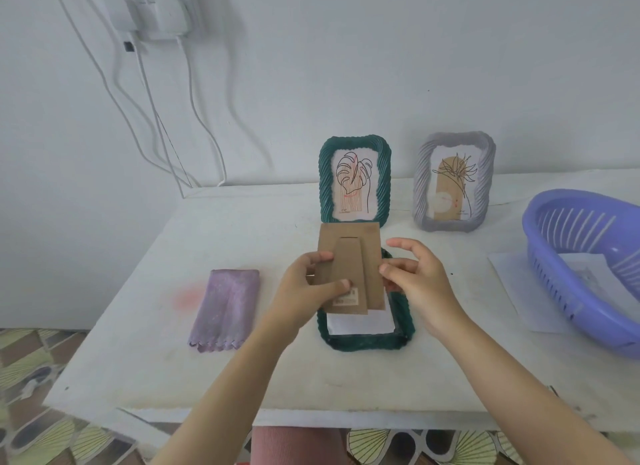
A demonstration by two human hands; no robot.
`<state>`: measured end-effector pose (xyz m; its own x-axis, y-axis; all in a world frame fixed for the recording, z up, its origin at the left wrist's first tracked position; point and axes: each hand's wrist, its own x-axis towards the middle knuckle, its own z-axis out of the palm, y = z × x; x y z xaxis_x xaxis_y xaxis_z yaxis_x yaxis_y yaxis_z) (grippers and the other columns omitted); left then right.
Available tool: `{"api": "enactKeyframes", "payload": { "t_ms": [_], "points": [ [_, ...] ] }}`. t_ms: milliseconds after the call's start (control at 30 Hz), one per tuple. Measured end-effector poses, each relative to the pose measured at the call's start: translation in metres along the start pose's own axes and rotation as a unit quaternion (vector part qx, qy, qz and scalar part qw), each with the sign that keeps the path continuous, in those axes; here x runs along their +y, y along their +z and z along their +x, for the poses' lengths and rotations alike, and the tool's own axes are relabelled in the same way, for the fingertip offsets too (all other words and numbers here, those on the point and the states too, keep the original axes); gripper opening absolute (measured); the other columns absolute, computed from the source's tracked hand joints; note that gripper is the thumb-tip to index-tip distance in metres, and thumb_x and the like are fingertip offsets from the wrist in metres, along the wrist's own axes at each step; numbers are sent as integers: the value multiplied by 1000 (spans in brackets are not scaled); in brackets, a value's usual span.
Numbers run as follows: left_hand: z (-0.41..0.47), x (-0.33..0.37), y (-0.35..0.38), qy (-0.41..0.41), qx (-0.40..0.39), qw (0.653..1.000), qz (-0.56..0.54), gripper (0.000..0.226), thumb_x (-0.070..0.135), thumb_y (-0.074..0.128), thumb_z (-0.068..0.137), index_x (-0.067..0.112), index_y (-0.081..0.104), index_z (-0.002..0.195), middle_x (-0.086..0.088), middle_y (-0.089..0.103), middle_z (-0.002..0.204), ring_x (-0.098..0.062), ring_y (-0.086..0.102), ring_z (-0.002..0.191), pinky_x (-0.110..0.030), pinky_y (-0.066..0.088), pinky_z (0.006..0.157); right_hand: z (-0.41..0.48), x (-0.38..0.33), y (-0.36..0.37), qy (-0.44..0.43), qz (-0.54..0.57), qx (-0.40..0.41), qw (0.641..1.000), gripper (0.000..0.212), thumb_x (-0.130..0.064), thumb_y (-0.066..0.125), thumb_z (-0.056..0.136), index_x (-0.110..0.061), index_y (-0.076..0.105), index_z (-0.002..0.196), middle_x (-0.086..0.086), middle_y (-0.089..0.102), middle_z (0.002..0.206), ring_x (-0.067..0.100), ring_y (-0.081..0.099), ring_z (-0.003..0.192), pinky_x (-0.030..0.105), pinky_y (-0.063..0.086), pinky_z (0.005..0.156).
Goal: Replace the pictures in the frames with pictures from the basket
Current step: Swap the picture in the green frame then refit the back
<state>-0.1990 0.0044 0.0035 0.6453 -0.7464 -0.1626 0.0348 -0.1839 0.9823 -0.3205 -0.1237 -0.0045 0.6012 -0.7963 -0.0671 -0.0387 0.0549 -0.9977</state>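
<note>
A brown cardboard backing board (pixel 349 256) with a fold-out stand is held above a green frame (pixel 405 322) that lies face down on the table. My left hand (pixel 311 284) pinches the board's left edge with thumb on its front. My right hand (pixel 415 277) pinches its right edge. White paper (pixel 360 324) shows inside the lying frame. A second green frame (pixel 355 178) stands upright behind with a leaf drawing. A grey frame (pixel 453 182) stands to its right with a plant picture. The purple basket (pixel 554 253) sits at the far right with a picture inside.
A folded purple cloth (pixel 227 308) lies on the left of the white table (pixel 173 343). A white sheet (pixel 512 288) lies partly under the basket. White cables (pixel 149 93) hang down the wall at back left. The table's front edge is close to my body.
</note>
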Motion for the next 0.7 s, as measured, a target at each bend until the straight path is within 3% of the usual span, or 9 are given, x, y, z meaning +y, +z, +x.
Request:
{"api": "enactKeyframes", "payload": {
  "t_ms": [67,133,267,333,467,700],
  "points": [
    [0,-6,-4,22,-2,999,25,31,12,63,86,21,54,114,0,64,96,-12,62,84,-23,54,65,0,2,-6,12,3,-4,1000,34,4,59,84,-18,59,109,9,68,79,19,61,67,26,52,63],
    [2,-15,-10,65,26,992,105,24,16,53,91,29,56,111,4,67,97,-10,61,90,-26,50,77,1,5,-11,21,-9,-9,1000,36,5,58,84,-19,60,110,9,67,80,18,61,67,24,52,63],
    [6,-39,-20,126,56,931,337,30,18,52,91,26,58,120,5,52,131,-14,41,127,-24,29,103,1,13,-18,39,-21,-10,999,40,8,55,84,-17,62,114,9,66,80,19,58,68,26,51,65],
    [5,-47,-22,124,52,902,409,33,24,55,90,25,58,123,2,39,143,-16,25,135,-25,19,108,2,16,-21,46,-24,-8,999,40,9,54,84,-17,62,114,10,66,80,20,58,69,25,51,63],
    [4,-51,-21,110,46,900,419,40,31,60,86,27,55,126,1,27,150,-16,16,138,-27,16,110,3,21,-27,56,-34,-12,998,41,8,55,83,-16,62,116,12,66,85,15,58,66,16,48,55],
    [5,-48,-15,105,35,913,394,44,27,63,84,29,53,128,2,25,152,-13,13,139,-25,16,110,6,21,-26,59,-57,-24,996,39,8,56,83,-15,63,114,11,66,85,15,56,62,16,48,52]
  ]
}}
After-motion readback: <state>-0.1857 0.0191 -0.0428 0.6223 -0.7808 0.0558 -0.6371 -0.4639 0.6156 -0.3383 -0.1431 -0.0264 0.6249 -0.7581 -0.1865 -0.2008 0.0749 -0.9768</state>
